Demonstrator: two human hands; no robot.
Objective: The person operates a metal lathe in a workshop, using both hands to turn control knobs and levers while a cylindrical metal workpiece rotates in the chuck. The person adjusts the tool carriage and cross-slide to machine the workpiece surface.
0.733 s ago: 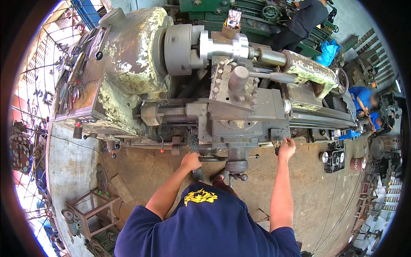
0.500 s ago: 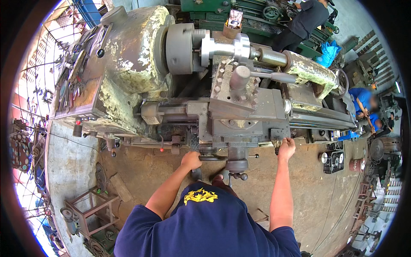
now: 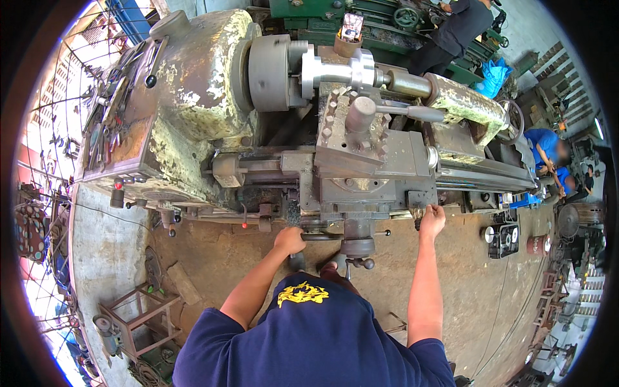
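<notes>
I stand at a large, worn lathe. My left hand [image 3: 289,240] is closed around the rim of the dark handwheel [image 3: 322,237] on the front of the carriage. My right hand [image 3: 433,220] is closed at the carriage's right end, beside a small dark plate [image 3: 422,199]; what its fingers hold is hidden. Between the chuck [image 3: 269,73] and the tailstock [image 3: 465,104] sits a shiny, flanged metal workpiece [image 3: 336,72]. A tool post [image 3: 362,116] with a long handle stands on the carriage in front of it.
Hand tools [image 3: 106,126] lie on the headstock at left. A cross-slide crank [image 3: 359,264] sticks out towards me. Behind stands a green machine [image 3: 309,32] with a person [image 3: 461,32] at it. A metal frame [image 3: 142,316] stands on the floor at left, a black crate [image 3: 503,241] at right.
</notes>
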